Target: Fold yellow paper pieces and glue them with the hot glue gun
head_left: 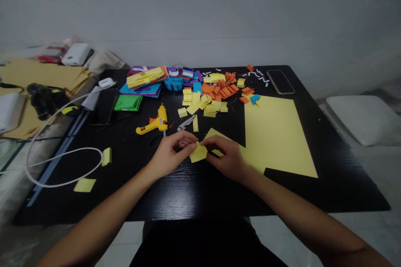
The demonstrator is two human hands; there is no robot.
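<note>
Between my two hands, just above the black table, is a small yellow paper piece (198, 154). My left hand (174, 150) pinches its left side with thumb and fingers. On the opposite side, the fingertips of my right hand (228, 156) grip its upper right edge. Part of a larger yellow sheet (278, 137) lies beneath and beyond my right hand. Just past my left hand rest scissors (186, 122), their handles partly hidden, and a yellow glue gun (154, 122) on its side. A narrow yellow strip (195, 123) lies beside the scissor blades.
Loose yellow pieces (196, 102) and orange pieces (221, 87) are heaped at the back, near folded paper stacks (146, 78) and a green stack (128, 102). A phone (280, 82) lies back right. A white cable (64, 185) loops across the table's left side.
</note>
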